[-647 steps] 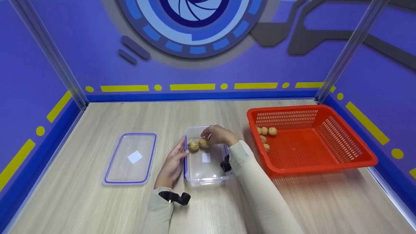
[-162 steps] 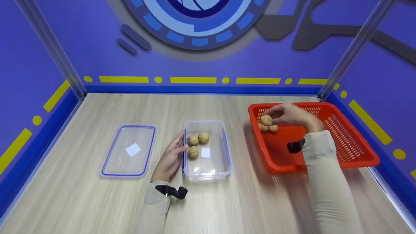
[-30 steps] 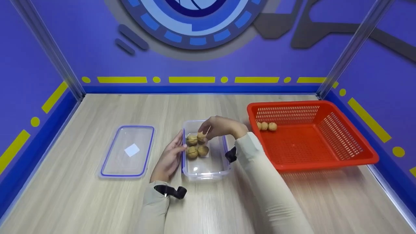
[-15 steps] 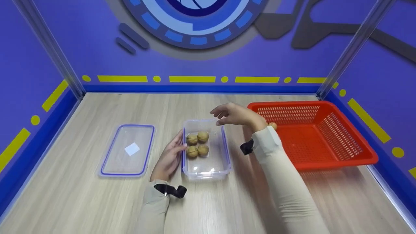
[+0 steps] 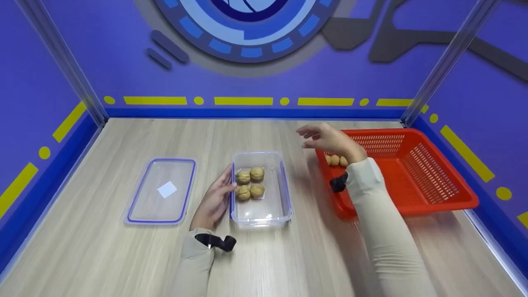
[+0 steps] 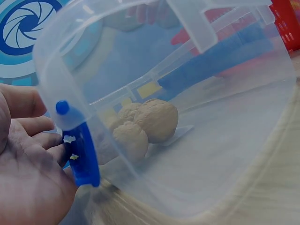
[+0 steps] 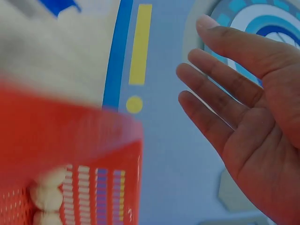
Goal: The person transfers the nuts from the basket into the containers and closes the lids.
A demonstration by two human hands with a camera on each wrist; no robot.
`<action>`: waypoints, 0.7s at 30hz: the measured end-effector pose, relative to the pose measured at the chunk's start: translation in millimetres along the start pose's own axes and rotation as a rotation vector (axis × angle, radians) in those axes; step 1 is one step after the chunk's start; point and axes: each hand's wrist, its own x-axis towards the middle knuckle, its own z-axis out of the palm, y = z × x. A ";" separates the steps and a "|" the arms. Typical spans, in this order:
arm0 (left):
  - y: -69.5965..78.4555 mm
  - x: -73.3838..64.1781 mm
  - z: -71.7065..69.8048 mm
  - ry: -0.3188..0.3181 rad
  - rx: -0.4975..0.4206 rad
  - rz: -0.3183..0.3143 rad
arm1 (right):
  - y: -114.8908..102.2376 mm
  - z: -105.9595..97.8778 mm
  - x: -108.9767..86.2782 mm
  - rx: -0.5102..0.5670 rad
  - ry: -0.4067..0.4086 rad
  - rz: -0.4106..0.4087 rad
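Observation:
Several walnuts (image 5: 256, 173) sit in two rows at the left of a clear plastic food container (image 5: 274, 210) with blue side latches. My left hand (image 5: 214, 203) holds the container's left wall, its thumb by the rim and fingers along the outside. In the left wrist view its fingers touch the blue latch (image 6: 83, 152). My right hand (image 5: 328, 138), fingers loosely spread and holding nothing, is in the air by the left rim of a red plastic basket (image 5: 412, 181). More walnuts (image 5: 335, 160) lie in that basket's far left corner, partly hidden by my right wrist.
A clear lid with a blue seal (image 5: 163, 206) lies flat on the wooden table (image 5: 103, 247), left of my left hand. Blue-purple panels (image 5: 247, 88) wall in the back and both sides.
My right hand has let go of a walnut in the container, lifted, and moved right to the basket. Since the older frames, the container's walnuts have increased and the basket's have decreased. My left hand stays put.

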 end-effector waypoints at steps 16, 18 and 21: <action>-0.2 -0.5 0.2 0.005 -0.002 -0.003 | 61.1 -8.8 -22.2 -0.004 0.074 0.076; 0.1 -1.1 0.6 0.002 0.003 0.001 | 66.2 -7.5 -24.1 -0.001 0.073 0.096; 0.3 -1.4 1.2 -0.008 0.013 0.012 | 72.3 -5.7 -26.5 0.012 0.060 0.148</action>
